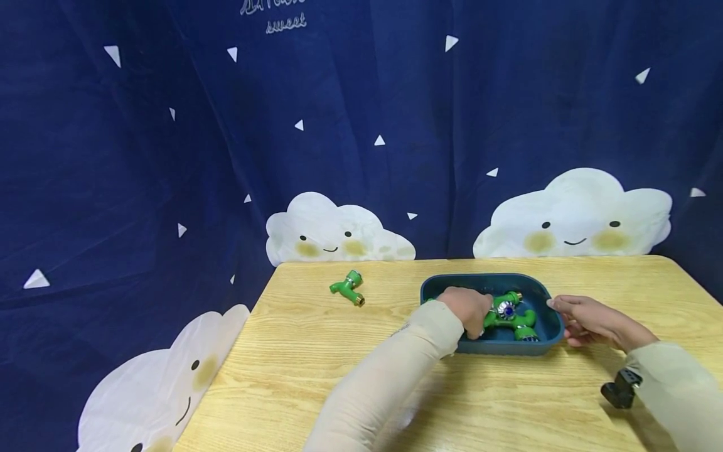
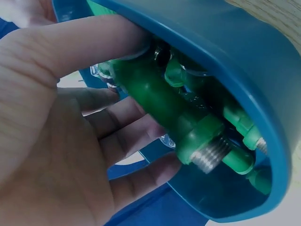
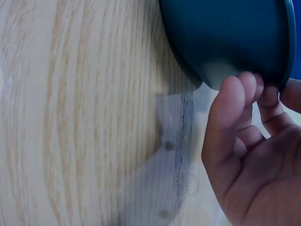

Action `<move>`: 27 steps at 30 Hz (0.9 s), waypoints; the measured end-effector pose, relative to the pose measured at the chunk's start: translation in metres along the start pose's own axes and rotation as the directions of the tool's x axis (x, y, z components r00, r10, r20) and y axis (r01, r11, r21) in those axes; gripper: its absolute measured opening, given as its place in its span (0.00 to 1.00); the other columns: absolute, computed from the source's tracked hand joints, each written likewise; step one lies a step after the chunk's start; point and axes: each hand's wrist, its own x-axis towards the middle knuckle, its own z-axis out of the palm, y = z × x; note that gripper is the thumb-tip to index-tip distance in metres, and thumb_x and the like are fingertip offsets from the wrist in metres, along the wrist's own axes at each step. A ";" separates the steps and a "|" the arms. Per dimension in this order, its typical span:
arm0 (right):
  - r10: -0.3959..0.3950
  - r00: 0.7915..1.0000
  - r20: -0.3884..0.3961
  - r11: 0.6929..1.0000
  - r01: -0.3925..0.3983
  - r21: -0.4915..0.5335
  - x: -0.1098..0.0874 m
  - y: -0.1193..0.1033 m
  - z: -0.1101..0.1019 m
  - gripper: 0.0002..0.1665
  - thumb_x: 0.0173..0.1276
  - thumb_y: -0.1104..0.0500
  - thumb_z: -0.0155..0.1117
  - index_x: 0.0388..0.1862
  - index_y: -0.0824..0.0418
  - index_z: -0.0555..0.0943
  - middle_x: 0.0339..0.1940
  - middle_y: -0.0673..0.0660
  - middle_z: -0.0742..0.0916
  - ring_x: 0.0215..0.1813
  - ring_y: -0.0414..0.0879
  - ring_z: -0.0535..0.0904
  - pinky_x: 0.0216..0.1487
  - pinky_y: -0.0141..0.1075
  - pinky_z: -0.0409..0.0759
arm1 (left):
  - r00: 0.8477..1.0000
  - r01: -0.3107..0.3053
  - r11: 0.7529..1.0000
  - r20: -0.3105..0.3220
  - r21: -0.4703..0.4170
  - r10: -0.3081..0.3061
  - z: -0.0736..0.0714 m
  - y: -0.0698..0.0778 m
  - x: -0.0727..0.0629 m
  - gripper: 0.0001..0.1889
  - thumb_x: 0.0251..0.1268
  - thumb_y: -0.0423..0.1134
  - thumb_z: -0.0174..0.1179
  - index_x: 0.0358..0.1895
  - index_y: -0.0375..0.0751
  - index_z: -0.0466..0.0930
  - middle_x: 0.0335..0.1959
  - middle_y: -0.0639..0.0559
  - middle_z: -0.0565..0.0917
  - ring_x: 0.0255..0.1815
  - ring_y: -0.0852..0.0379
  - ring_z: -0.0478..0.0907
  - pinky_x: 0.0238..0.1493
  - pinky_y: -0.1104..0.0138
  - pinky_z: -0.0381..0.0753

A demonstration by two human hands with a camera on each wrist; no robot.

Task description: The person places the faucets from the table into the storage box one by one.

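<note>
A dark blue plastic bin [image 1: 499, 347] stands on the table with several green plastic faucets [image 1: 525, 318] inside. My left hand [image 1: 467, 309] reaches into its left part. In the left wrist view, the thumb and fingers grip the body of a green faucet [image 2: 157, 101] that ends in a threaded metal piece [image 2: 211, 154]. At the bin's right end, my right hand [image 1: 595, 321] holds the rim, its thumb on one side and fingertips against the outer wall, as the right wrist view shows. Another green faucet [image 1: 348, 289] lies alone on the table, left of the bin.
The light wood table [image 1: 294, 351] ends at the back against a dark blue curtain [image 1: 350, 94] printed with white clouds and triangles. A small black device [image 1: 621, 388] is worn at the right wrist.
</note>
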 end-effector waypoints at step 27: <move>-0.011 1.000 -0.016 1.000 0.010 -0.013 -0.001 0.001 0.002 0.35 0.83 0.46 0.37 0.73 0.72 0.51 0.27 0.50 0.81 0.27 0.39 0.79 0.34 0.36 0.85 | 0.977 -0.122 0.990 -0.184 -0.076 0.107 0.001 -0.030 -0.005 0.39 0.65 0.58 0.62 0.76 0.71 0.54 0.68 0.72 0.72 0.67 0.68 0.73 0.57 0.68 0.79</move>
